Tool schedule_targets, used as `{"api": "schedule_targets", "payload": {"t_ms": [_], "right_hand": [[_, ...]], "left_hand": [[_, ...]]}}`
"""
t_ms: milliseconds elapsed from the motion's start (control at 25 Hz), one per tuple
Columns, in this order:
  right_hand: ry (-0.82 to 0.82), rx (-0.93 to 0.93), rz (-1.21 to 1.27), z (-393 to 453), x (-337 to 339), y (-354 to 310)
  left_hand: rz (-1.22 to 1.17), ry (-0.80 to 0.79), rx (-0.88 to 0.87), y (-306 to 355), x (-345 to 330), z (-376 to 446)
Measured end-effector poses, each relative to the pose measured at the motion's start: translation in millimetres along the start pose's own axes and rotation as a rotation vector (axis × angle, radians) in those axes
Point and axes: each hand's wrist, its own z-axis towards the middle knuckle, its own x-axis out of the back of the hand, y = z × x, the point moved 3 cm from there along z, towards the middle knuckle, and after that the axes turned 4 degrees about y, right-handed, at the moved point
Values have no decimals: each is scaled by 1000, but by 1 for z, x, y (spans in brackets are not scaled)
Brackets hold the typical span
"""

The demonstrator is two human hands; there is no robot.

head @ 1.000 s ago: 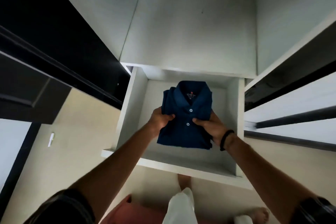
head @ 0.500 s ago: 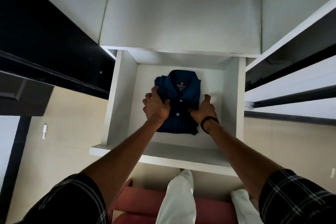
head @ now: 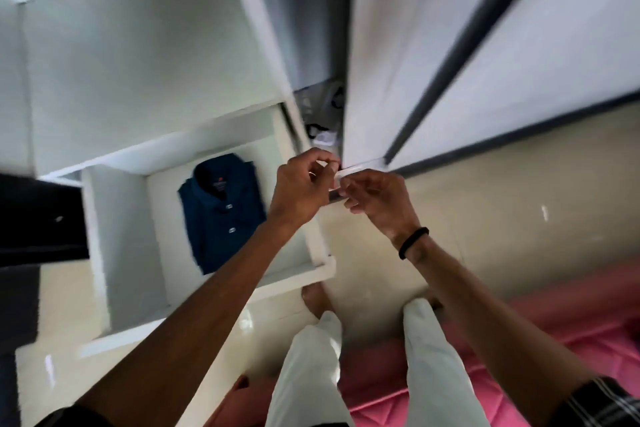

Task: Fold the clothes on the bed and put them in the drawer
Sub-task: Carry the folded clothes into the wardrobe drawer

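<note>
While both hands (head: pixel 341 189) hover rightward, folded shirt (head: pixel 221 215) lies in drawer (head: pixel 121 246).

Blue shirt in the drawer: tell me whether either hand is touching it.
Apart. The head view shows the blue shirt lying alone in the drawer, with the left hand and right hand raised off to its right.

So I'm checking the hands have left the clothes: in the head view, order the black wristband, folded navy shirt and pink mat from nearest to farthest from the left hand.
From the left hand:
1. Folded navy shirt, just to its left, lying in the white open drawer.
2. Black wristband, on the right wrist, lower right.
3. Pink mat, on the floor at bottom right.
</note>
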Motion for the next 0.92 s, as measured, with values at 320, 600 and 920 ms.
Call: {"api": "schedule_targets", "payload": {"t_ms": [320, 600, 920], "right_hand": [[510, -152, 33, -62, 275, 97], [1114, -307, 88, -181, 488, 236], [1237, -1012, 400, -303, 599, 438]], "left_hand": [[137, -488, -122, 108, -261, -10], [271, -982, -156, 155, -555, -134], [443, -1002, 511, 86, -741, -265]]}}
